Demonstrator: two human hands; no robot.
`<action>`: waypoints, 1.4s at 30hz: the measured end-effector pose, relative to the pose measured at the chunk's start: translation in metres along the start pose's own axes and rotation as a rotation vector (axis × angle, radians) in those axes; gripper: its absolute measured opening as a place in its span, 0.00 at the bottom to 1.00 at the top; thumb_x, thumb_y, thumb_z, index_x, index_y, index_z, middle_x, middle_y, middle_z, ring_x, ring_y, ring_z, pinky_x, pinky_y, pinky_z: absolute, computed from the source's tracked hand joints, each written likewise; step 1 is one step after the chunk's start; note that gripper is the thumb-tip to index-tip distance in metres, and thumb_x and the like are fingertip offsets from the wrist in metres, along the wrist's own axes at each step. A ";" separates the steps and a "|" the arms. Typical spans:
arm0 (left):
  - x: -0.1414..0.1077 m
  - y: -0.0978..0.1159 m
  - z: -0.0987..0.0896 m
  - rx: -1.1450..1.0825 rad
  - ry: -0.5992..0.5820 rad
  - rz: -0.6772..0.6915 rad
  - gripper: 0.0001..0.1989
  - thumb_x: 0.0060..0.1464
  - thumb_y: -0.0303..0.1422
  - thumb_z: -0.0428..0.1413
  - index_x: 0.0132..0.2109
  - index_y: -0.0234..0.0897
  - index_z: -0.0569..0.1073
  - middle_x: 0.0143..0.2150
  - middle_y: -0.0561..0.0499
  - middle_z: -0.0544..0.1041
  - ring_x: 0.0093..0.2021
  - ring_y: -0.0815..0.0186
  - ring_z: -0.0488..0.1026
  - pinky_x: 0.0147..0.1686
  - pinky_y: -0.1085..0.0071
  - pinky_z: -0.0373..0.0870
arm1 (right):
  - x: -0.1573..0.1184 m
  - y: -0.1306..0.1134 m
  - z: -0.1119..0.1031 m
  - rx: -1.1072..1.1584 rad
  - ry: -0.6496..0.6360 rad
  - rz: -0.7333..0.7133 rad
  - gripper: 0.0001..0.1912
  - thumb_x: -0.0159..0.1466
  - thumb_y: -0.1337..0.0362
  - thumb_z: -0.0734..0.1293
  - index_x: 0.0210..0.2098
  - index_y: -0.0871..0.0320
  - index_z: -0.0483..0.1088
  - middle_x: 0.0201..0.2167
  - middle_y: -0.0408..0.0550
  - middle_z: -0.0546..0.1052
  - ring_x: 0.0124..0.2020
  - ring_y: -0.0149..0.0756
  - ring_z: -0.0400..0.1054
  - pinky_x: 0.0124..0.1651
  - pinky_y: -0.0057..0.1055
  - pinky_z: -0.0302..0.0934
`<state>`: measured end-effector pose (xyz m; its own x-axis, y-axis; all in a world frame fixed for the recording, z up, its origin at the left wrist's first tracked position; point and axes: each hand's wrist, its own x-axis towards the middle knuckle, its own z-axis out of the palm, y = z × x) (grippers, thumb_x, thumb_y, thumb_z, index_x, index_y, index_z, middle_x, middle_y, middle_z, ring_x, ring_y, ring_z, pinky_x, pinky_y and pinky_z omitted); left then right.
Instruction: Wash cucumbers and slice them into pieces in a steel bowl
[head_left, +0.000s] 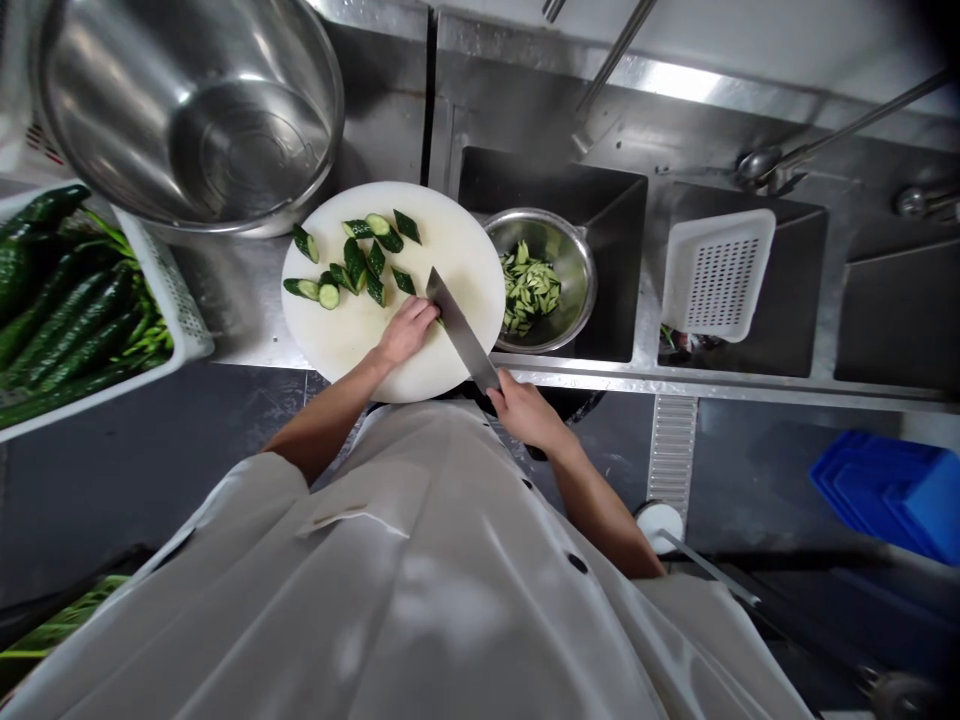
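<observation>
A round white cutting board [341, 350] bears several chunks of cucumber [355, 262] on its upper half. My right hand [525, 408] is wrapped round the handle of a cleaver [463, 335], whose blade slants up and left over the board. Beside the blade, my left hand [407, 330] rests on the board with its fingers curled together. Its fingertips hide most of what they press on; a small bit of green shows at their edge. Thin cucumber slices [531, 290] lie in a metal bowl [581, 285] just right of the board.
A large steel basin [300, 110] stands at the upper left. Below it, a white crate [169, 290] holds whole cucumbers and green peppers. Sinks run along the right, one with a white perforated basket [720, 275]. Blue containers [892, 490] are at the lower right.
</observation>
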<state>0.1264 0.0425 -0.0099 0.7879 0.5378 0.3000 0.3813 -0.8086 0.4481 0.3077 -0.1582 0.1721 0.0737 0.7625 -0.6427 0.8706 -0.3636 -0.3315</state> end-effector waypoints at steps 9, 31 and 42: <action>0.000 0.000 0.000 0.015 -0.007 0.001 0.16 0.69 0.22 0.44 0.49 0.36 0.76 0.45 0.43 0.76 0.47 0.57 0.72 0.51 0.60 0.76 | -0.015 0.016 -0.005 0.088 0.058 -0.028 0.19 0.77 0.60 0.55 0.61 0.60 0.65 0.44 0.56 0.81 0.46 0.50 0.76 0.47 0.36 0.61; 0.041 -0.035 -0.072 0.183 -0.233 -0.205 0.15 0.58 0.25 0.54 0.52 0.33 0.76 0.55 0.35 0.76 0.60 0.42 0.66 0.59 0.38 0.62 | -0.002 0.046 0.044 0.181 0.114 -0.154 0.14 0.75 0.56 0.57 0.51 0.55 0.69 0.35 0.50 0.79 0.37 0.46 0.75 0.42 0.35 0.62; 0.036 0.030 -0.026 -0.379 -0.031 -0.740 0.05 0.59 0.35 0.59 0.40 0.39 0.74 0.34 0.50 0.78 0.35 0.61 0.75 0.41 0.65 0.73 | 0.029 0.089 0.020 0.505 0.356 0.242 0.17 0.73 0.53 0.57 0.55 0.56 0.66 0.18 0.37 0.67 0.17 0.40 0.66 0.33 0.37 0.65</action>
<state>0.1537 0.0440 0.0367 0.4122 0.8879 -0.2042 0.6219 -0.1104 0.7753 0.3775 -0.1796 0.1101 0.4700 0.7269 -0.5007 0.4811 -0.6866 -0.5452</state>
